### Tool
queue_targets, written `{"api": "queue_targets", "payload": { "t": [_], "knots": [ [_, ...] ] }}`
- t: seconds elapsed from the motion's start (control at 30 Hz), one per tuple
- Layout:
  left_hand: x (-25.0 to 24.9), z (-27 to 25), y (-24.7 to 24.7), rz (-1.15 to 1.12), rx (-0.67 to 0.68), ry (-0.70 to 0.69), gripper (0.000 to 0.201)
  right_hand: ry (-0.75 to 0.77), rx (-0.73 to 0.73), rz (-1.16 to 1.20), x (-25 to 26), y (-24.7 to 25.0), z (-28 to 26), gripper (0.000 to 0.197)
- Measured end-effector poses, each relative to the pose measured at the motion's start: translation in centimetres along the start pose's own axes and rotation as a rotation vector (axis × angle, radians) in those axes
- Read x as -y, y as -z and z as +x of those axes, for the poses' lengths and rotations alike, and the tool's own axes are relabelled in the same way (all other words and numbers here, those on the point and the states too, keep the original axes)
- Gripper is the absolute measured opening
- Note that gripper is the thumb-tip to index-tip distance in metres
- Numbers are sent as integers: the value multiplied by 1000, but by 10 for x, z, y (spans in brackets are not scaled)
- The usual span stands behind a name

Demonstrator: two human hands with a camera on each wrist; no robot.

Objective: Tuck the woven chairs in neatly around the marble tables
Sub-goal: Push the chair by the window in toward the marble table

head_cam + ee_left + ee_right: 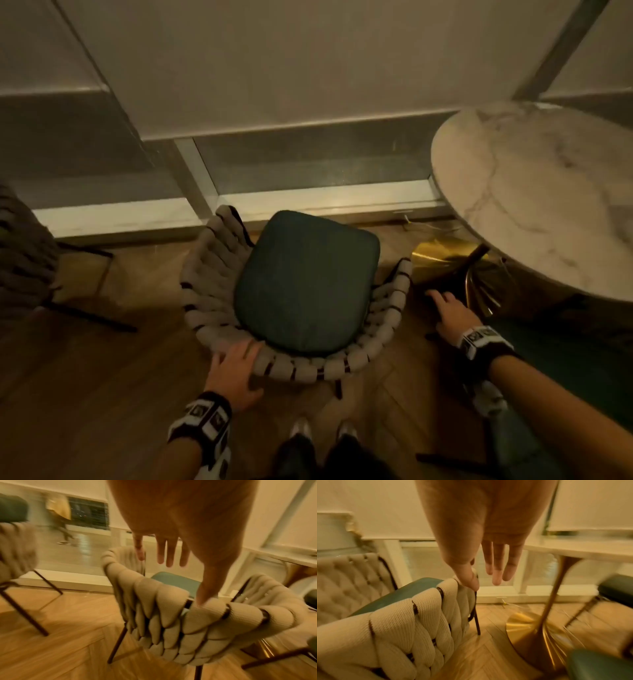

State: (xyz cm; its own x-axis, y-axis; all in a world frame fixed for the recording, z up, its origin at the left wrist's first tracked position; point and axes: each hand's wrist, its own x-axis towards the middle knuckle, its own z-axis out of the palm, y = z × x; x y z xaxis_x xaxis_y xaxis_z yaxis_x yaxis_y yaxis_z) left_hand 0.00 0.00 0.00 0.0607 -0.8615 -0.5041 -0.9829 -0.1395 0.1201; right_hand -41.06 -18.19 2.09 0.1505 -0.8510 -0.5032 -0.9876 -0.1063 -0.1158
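A woven chair (212, 274) with a green seat cushion (305, 281) stands in front of me, left of the round marble table (534, 205). My left hand (236, 368) lies flat on the chair's back rim with the fingers spread. In the left wrist view the fingers (169, 553) are straight and the thumb touches the woven rim (214, 609). My right hand (448, 313) hovers, fingers straight, just right of the chair's right arm end (404, 274). In the right wrist view its thumb (471, 580) sits at that arm end (453, 588).
The table's gold pedestal base (442, 260) stands on the wooden floor right of the chair. A second woven chair (24, 257) is at the far left, and another (493, 404) sits under my right forearm. A low window ledge (308, 202) runs behind. My feet (318, 431) are below.
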Motion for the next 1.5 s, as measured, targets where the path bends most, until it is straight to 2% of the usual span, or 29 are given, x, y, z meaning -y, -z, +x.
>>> {"api": "queue_targets", "payload": {
  "t": [0.1, 0.23, 0.3, 0.4, 0.53, 0.67, 0.77, 0.83, 0.97, 1.07, 1.13, 1.2, 1.27, 1.4, 1.5],
  "knots": [
    [-7, 16, -9, 80, 92, -30, 73, 163, -49, -225, 17, -1, 22, 69],
    [-4, 25, -24, -74, 56, 17, 45, 352, 22, -432, 41, -31, 39, 53],
    [-4, 29, -25, -97, 51, 13, 42, 418, 36, -444, 48, -48, 46, 52],
    [-5, 33, -33, -36, 6, -15, 52, 472, 33, -402, 54, -64, 51, 52],
    [9, 33, -46, -10, -34, -64, 61, 455, -48, -324, 53, -76, 40, 48],
    [36, 32, -49, 30, 15, -154, 57, 450, -122, -262, 57, -101, 10, 42],
    [54, 34, -37, 126, 53, -188, 67, 444, -121, -262, 68, -118, -13, 45],
    [62, 36, -25, 187, 50, -169, 68, 433, -117, -233, 83, -129, -29, 49],
    [64, 44, -3, 162, 4, -15, 54, 412, -132, -228, 117, -146, -47, 48],
    [54, 39, -3, 45, -137, 59, 44, 478, -106, -239, 120, -144, -42, 52],
    [35, 30, -15, -61, -217, 11, 49, 520, -13, -244, 107, -132, -31, 66],
    [8, 15, -32, -85, -175, -126, 66, 496, 16, -299, 84, -112, -19, 81],
    [-17, 3, -53, 35, -95, -243, 77, 418, 30, -359, 61, -95, -8, 84],
    [-31, 1, -73, 174, 44, -287, 73, 330, 45, -315, 40, -86, 3, 59],
    [-29, 8, -76, 159, 67, -275, 72, 313, 39, -273, 44, -92, 1, 54]
  ]
}}
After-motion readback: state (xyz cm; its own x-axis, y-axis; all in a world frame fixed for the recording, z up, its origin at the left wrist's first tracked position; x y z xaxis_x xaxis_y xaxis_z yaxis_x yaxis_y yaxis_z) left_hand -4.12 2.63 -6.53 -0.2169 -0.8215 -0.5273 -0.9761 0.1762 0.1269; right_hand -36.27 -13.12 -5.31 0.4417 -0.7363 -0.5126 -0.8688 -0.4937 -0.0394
